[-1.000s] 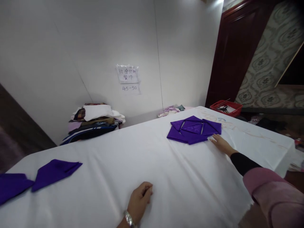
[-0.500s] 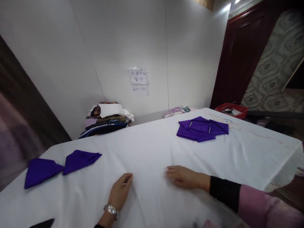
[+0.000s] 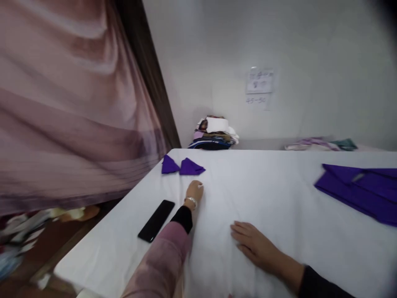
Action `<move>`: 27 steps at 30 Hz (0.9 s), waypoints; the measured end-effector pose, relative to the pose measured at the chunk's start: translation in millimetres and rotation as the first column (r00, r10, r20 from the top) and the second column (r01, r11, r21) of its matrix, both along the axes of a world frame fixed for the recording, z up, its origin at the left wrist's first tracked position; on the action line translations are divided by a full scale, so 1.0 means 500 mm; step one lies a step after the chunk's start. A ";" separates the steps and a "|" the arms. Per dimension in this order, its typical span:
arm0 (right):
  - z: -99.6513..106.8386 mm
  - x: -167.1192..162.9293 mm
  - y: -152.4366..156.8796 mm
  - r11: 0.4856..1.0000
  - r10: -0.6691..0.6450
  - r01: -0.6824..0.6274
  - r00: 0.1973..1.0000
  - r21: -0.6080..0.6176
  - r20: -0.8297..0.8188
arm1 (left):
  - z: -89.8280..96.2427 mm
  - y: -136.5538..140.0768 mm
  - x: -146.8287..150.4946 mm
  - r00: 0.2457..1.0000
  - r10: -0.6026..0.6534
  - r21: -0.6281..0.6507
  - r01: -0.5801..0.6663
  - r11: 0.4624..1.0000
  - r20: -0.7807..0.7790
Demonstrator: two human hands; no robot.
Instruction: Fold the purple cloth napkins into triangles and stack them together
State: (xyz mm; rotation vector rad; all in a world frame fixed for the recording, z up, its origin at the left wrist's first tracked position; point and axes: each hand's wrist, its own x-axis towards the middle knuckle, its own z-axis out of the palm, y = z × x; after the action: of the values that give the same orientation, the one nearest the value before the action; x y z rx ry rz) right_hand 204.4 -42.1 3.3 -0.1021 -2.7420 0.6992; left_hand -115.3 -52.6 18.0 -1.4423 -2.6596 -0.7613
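My left hand (image 3: pixel 194 190), with a bracelet-like band at the wrist, reaches forward over the white tablecloth (image 3: pixel 263 186). Its fingers are curled closed, and what they hold, if anything, I cannot make out. Just beyond it lie two small folded purple napkins, a left one (image 3: pixel 169 164) and a right one (image 3: pixel 191 167), their points nearly touching. My right hand (image 3: pixel 252 244) rests palm down on the cloth, open, fingers stretched out. Several folded purple napkins (image 3: pixel 372 190) lie together farther right, cut off by the view's edge.
A black phone (image 3: pixel 156 220) lies left of my left forearm. Behind the table stands a stack of folded clothes (image 3: pixel 214 134), with pink and green cloth (image 3: pixel 322 143) to its right. A pink curtain (image 3: pixel 77 103) hangs at the left. A paper sign (image 3: pixel 259 85) is on the wall.
My view has turned left, bringing the phone and curtain into sight. My left arm has stretched forward toward the two small napkins. My right hand stays open on the cloth.
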 end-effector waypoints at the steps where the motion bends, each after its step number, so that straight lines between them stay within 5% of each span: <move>1: -0.012 0.003 0.004 1.000 0.003 -0.003 1.000 -0.003 0.004 | -0.002 0.008 -0.013 1.000 0.028 -0.010 -0.028 1.000 -0.012; 9: -0.077 0.008 0.021 0.998 -0.015 0.008 0.995 -0.068 -0.098 | 0.004 0.062 -0.092 0.978 0.184 -0.075 -0.192 0.979 -0.102; 18: -0.111 -0.004 0.039 0.993 0.035 -0.051 0.989 -0.106 -0.142 | -0.003 0.109 -0.136 0.986 0.090 -0.200 -0.117 0.973 -0.140; 23: -0.111 -0.003 0.040 0.983 0.027 -0.047 0.993 -0.179 -0.113 | 0.017 0.106 -0.110 0.988 0.054 -0.177 -0.080 0.981 -0.146; 27: -0.091 0.008 0.035 0.901 -0.101 0.068 0.993 -0.428 -0.055 | 0.051 0.093 -0.026 0.980 -0.112 -0.110 0.095 0.989 -0.163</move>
State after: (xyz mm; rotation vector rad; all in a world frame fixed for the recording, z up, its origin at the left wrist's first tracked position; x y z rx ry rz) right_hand 208.2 -24.4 -42.1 -0.2830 -2.4496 1.2388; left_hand -128.5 -6.2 43.3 -1.6021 -2.5460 -0.4900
